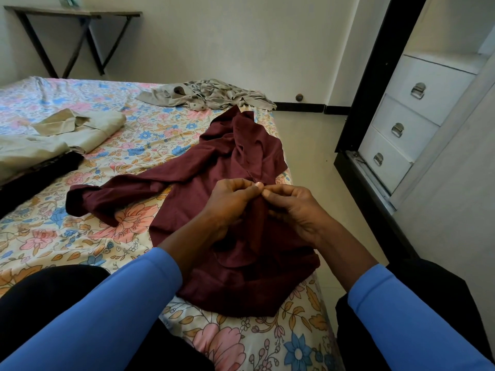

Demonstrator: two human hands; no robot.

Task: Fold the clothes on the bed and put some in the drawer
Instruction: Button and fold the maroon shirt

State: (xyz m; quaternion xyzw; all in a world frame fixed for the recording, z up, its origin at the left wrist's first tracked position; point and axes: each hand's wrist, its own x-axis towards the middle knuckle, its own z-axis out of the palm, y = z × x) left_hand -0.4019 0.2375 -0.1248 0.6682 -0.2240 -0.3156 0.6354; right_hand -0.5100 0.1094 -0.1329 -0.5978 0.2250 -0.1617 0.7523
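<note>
pinch spot: fingertips of our left hand (230, 199) and right hand (292, 207) cover whatever bit of the maroon shirt (235, 145) we're pinching, can't tell.
beige garment (88, 129): runs off the left edge, same for the dark garment (40, 170) touching it.
teal thing (70, 0): on the table (72, 13), chopped by the top edge, no clue what it is.
round thing (299, 97): low on the far wall, too tiny for us to tell.

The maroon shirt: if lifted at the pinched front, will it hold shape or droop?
Probably droops: the maroon shirt already lies in soft wrinkles where left hand and right hand pinch it. Its sleeve would likely trail across the bed. It looks thin and light.
</note>
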